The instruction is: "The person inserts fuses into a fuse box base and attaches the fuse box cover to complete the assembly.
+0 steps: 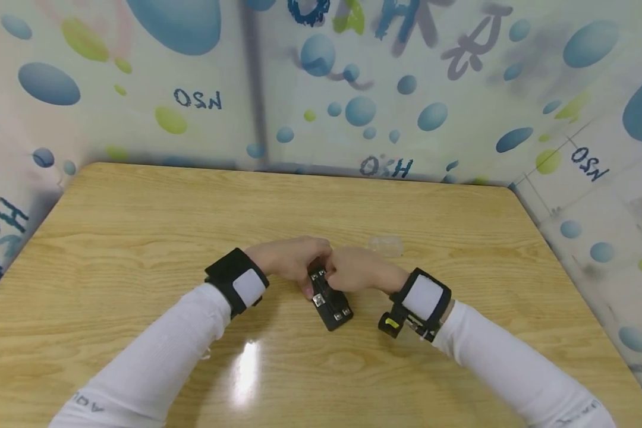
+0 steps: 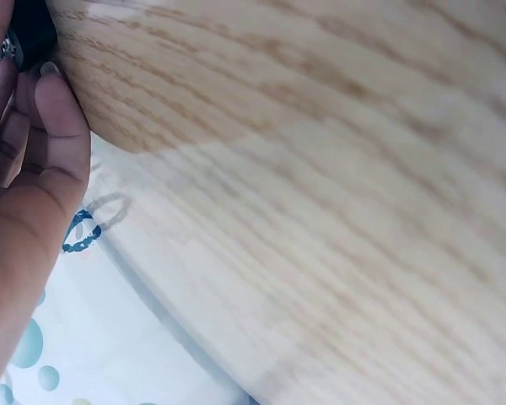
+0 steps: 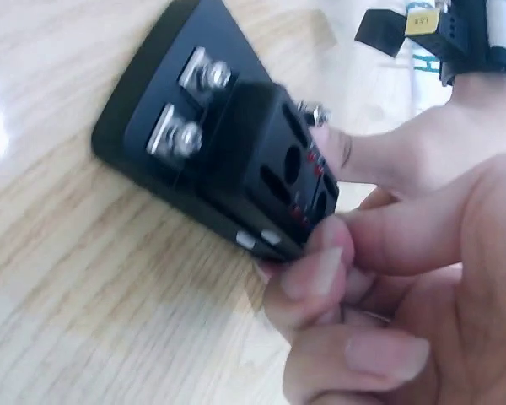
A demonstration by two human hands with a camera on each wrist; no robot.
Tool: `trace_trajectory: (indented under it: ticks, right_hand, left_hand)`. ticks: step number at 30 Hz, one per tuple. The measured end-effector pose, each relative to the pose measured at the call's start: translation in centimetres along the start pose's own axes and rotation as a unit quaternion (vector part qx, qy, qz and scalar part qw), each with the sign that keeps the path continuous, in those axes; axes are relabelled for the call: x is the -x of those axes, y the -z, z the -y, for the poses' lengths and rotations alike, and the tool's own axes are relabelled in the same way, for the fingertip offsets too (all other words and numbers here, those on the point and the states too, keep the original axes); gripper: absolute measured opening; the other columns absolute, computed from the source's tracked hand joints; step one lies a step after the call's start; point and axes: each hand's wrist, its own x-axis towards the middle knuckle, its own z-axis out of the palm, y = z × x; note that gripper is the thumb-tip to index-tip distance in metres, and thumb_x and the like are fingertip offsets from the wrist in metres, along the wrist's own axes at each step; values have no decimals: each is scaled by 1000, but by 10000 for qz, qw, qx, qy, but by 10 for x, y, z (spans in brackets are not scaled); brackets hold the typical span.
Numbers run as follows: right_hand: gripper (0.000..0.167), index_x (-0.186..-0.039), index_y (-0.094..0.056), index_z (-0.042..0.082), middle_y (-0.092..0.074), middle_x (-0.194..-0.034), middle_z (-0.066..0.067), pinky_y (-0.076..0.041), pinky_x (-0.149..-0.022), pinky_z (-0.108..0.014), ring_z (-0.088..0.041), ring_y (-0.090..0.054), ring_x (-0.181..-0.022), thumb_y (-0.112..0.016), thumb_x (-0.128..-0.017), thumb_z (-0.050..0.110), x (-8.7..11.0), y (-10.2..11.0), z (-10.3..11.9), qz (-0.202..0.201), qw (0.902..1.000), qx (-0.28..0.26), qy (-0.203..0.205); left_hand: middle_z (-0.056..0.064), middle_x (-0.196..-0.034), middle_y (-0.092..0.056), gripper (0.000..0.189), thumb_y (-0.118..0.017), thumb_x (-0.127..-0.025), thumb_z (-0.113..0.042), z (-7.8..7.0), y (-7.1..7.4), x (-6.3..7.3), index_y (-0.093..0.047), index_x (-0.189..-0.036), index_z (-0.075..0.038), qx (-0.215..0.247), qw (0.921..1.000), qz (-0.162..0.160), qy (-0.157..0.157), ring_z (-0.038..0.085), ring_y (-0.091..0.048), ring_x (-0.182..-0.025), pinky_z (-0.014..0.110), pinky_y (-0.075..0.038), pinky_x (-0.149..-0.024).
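Observation:
A black fuse block [image 1: 333, 309] with metal screw terminals lies at an angle on the table between both hands. My left hand [image 1: 294, 258] grips its far part, the thumb along its left side. In the left wrist view, a dark end of the block [image 2: 34, 34] shows by the left fingertips [image 2: 55, 105]. My right hand [image 1: 355, 268] bends over the block's far end. Its thumb and curled forefinger pinch at the edge of the raised slotted part [image 3: 270, 160] in the right wrist view; I cannot tell whether something small is between them.
A small clear plastic piece [image 1: 386, 245] lies on the wooden table [image 1: 166, 208], just beyond the right hand. A wall with blue and green spots [image 1: 361, 111] stands along the table's far edge. Both wrists wear black straps [image 1: 236, 279].

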Motion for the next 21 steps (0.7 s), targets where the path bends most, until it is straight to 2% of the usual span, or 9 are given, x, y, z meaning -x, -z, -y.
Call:
trace_trajectory:
  ticks: [3, 6, 9, 13, 15, 21]
  right_hand:
    - [25, -61, -47, 16, -41, -56, 7, -27, -47, -21, -9, -38, -51, -61, -81, 12, 3, -6, 7, -292, 9984, 468, -95]
    - [28, -61, -52, 14, -46, -56, 4, -33, -44, -22, -11, -43, -49, -67, -83, 20, 7, -15, 19, -796, 9891, 1212, -252]
    - [32, -63, -57, 13, -51, -60, 2, -39, -44, -25, -13, -48, -52, -70, -86, 31, 8, -20, 27, -1085, 9752, 1889, -379]
    - [35, -64, -58, 14, -51, -61, 3, -40, -45, -26, -12, -47, -53, -66, -89, 39, 8, -23, 31, -1032, 9585, 2632, -371]
    - [33, -65, -61, 15, -52, -59, 4, -39, -45, -25, -11, -46, -52, -66, -88, 38, 8, -25, 31, -1065, 9486, 2976, -181]
    - [22, -72, -69, 19, -60, -63, 8, -43, -47, -22, -7, -48, -56, -73, -83, 38, 12, -32, 32, -1366, 9103, 3898, 263]
  left_hand:
    - [1, -103, -61, 53, -88, -64, -1, 1, -1, 0, -61, -108, -11, -7, 10000, -9, -16, 15, -55, -94, 27, -49, -85]
    - [1, -100, -61, 49, -88, -64, 0, 0, -1, 0, -63, -105, -11, 4, 10000, -15, -75, 14, -55, -91, 26, -50, -81]
    - [1, -99, -61, 47, -88, -63, 1, -1, 0, 1, -64, -102, -11, 32, 9999, -8, -110, 14, -56, -90, 25, -51, -80]
    - [1, -100, -61, 47, -88, -63, 1, -1, 0, 1, -63, -102, -11, 94, 9999, 23, -123, 14, -57, -90, 25, -51, -79]
    - [1, -98, -62, 47, -88, -63, 1, 0, -1, 1, -63, -101, -11, 85, 9998, 33, -148, 14, -57, -88, 25, -51, -78]
    - [2, -95, -62, 45, -89, -63, 0, 1, -1, -1, -61, -98, -10, 64, 9998, 25, -206, 13, -57, -84, 24, -50, -74]
